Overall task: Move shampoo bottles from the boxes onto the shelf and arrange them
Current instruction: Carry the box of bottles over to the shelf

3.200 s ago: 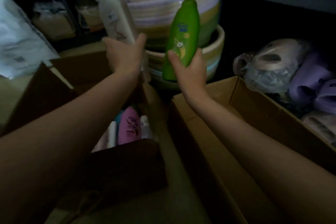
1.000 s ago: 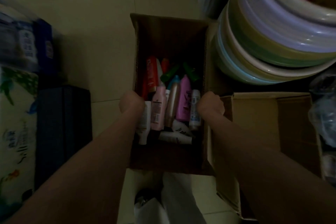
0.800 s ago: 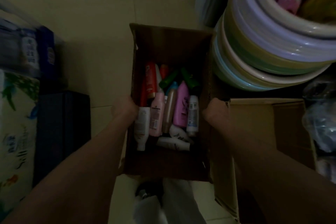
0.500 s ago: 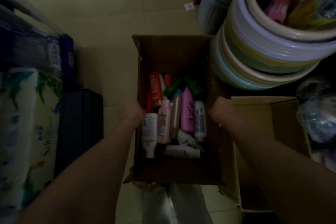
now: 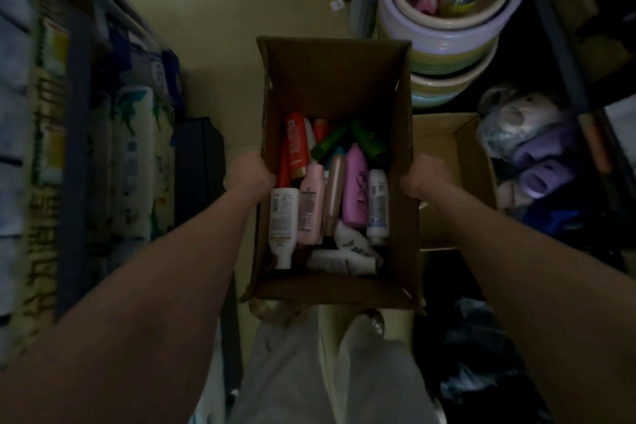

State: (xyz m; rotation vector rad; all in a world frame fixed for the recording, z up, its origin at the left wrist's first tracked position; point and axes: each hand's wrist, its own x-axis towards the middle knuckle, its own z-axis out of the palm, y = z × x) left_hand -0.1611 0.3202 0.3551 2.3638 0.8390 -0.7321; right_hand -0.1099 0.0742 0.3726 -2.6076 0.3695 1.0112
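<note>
Dim storeroom floor of pale tiles [image 5: 241, 55] runs between crowded stock: wrapped paper-goods packs [image 5: 137, 162] on the left, stacked plastic basins [image 5: 444, 45] at the far right, and an open, seemingly empty carton [image 5: 447, 162] on the right, just beside the box being handled.

A person holds the cardboard box [image 5: 337, 79] above their own legs, one hand on each long side. Inside, the shampoo bottles [image 5: 330, 196] lie loose in a heap toward the near end: red, green, pink, brown, purple and white ones, some crossing others. No bottle has reached a shelf from this box as it stands.

Risks, as a judgement: the load sits toward the near end while the hands grip about mid-length, so the box could tip toward the person and the bottles slide or spill. The side walls are thin card, and squeezing them may bow them inward and loosen the hold. The basins and the neighbouring carton stand close on the right, so a swing that way could knock them. Poor light makes footing uncertain.

The left hand [image 5: 247, 175] is curled against the left wall, fingers wrapped at its top edge. The right hand [image 5: 425, 177] is likewise curled on the right wall. Neither hand is spread; both clamp the card itself and touch no bottle.
</note>
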